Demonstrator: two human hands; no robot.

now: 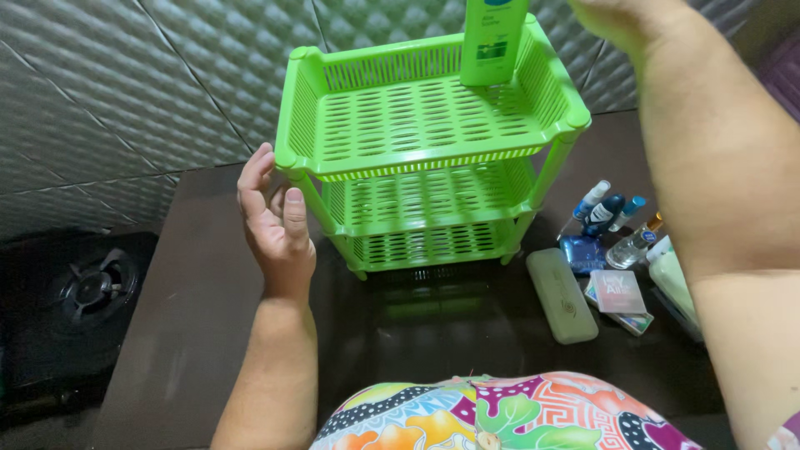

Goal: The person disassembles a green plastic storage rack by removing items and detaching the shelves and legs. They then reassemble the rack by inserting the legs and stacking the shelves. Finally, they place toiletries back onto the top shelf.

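A bright green three-tier plastic rack (417,171) stands on a dark table (192,308). My left hand (273,218) rests against the rack's front left post, fingers loosely curled around it. A green bottle (493,37) stands upright at the back right of the top shelf. My right hand (617,21) hovers at the top edge just right of the bottle, mostly cut off by the frame; its fingers hold nothing that I can see.
To the rack's right lie several small bottles (612,218), a pale green oblong case (562,296), a small pink-and-white box (618,292) and a light green container (673,283). A black gas burner (92,287) sits at the left. A grey quilted wall stands behind.
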